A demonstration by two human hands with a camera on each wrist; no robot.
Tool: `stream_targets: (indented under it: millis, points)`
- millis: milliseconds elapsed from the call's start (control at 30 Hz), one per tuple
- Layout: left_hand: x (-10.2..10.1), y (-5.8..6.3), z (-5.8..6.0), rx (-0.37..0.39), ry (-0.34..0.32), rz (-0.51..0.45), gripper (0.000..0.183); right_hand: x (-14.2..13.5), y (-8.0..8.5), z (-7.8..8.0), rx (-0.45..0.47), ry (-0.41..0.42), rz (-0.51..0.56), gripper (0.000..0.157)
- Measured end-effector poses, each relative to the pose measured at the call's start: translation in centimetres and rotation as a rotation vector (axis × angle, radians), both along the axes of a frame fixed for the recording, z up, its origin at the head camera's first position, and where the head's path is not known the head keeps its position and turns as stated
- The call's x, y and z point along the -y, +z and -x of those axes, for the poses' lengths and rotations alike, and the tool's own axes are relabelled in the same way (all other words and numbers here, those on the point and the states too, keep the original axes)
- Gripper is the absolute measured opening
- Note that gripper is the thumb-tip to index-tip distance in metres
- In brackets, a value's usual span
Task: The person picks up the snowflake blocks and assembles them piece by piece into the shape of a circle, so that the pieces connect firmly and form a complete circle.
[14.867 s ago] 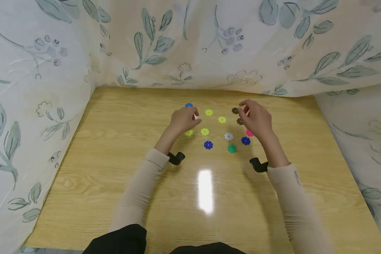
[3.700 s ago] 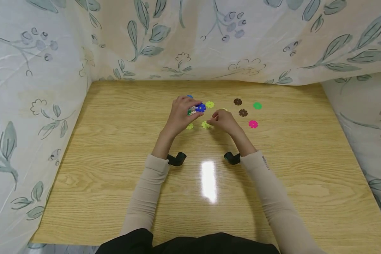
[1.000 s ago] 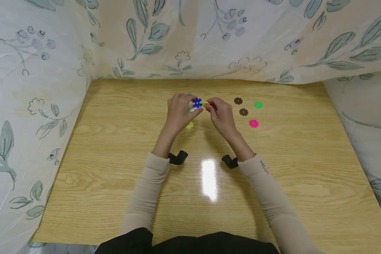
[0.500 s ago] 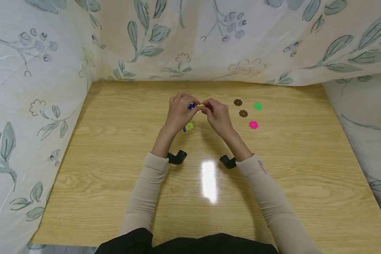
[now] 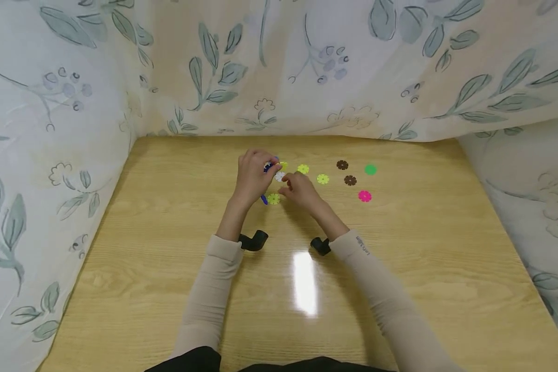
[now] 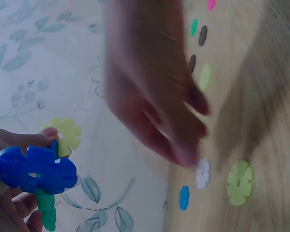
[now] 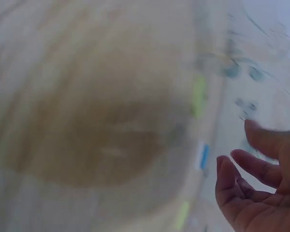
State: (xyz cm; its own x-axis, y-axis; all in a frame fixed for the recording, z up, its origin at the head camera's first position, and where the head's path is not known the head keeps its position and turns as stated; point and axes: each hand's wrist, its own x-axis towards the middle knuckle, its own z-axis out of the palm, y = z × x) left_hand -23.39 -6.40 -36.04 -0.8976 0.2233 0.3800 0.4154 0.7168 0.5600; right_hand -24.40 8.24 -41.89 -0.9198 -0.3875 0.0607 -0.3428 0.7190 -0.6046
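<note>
In the head view my left hand (image 5: 252,175) is over the table at the far middle, holding a cluster of joined notched plastic discs. The left wrist view shows the cluster closer: a blue disc (image 6: 36,169) in front, a green disc (image 6: 47,212) below it and a yellow disc (image 6: 70,134) behind, next to the thumb. Part of the cluster is hidden by the fingers. My right hand (image 5: 303,194) hangs beside it with fingers loosely bent and nothing between them, near a white disc (image 5: 280,176) on the table. A yellow-green disc (image 5: 273,199) lies below the hands.
Two more yellow-green discs (image 5: 323,179) lie right of the hands. Farther right are two brown discs (image 5: 350,180), a green disc (image 5: 370,169) and a pink disc (image 5: 365,196). A light blue disc (image 6: 184,197) lies by the white one. Floral curtains (image 5: 279,67) enclose the table.
My right hand picked up a yellow-green disc, brought it to the cluster and let go; the disc stays on it. Blue, silver and green discs have left the table since the oldest frame.
</note>
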Motion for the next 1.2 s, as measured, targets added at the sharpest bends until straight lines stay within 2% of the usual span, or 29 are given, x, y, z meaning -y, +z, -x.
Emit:
stream_targets:
  millis: [100,200,333,500,667,833,933,1000,1067,1200]
  points:
    - [0.2,-0.4,-0.2,0.001,0.0,-0.009,0.014,1.2,-1.7,-0.4,0.038,0.022,-0.096,0.036]
    - [0.3,-0.9,-0.5,0.005,-0.006,-0.024,0.013,2.1,-3.2,-0.9,0.05,-0.005,-0.156,0.035]
    - [0.6,-1.7,-0.9,0.022,0.001,-0.039,0.012,3.0,-4.5,-1.6,0.085,-0.057,-0.119,0.03]
    - [0.9,-2.2,-1.4,0.041,0.007,-0.04,0.012,3.4,-5.0,-2.3,0.131,-0.054,-0.102,0.027]
    - [1.1,-1.9,-1.4,0.039,0.016,-0.038,0.013,3.0,-4.7,-2.4,0.171,-0.059,-0.054,0.03]
    - [1.1,-1.0,-0.9,0.032,0.024,-0.033,0.013,1.7,-3.6,-1.8,0.126,-0.089,0.101,0.022]
    - [1.0,-0.4,-0.6,0.021,0.022,-0.036,0.013,0.3,-2.0,-1.0,0.105,-0.161,0.243,0.016]
    - [0.9,0.0,-0.4,0.01,0.023,-0.033,0.013,-0.8,-0.3,-0.6,0.139,-0.209,0.376,0.018]
    - [0.9,0.4,-0.3,0.003,0.026,-0.028,0.013,-1.8,1.4,-0.3,0.211,-0.263,0.534,0.022]
    - [0.8,0.9,0.0,-0.01,0.033,-0.02,0.014,-3.0,4.4,-0.2,0.326,-0.295,0.767,0.029]
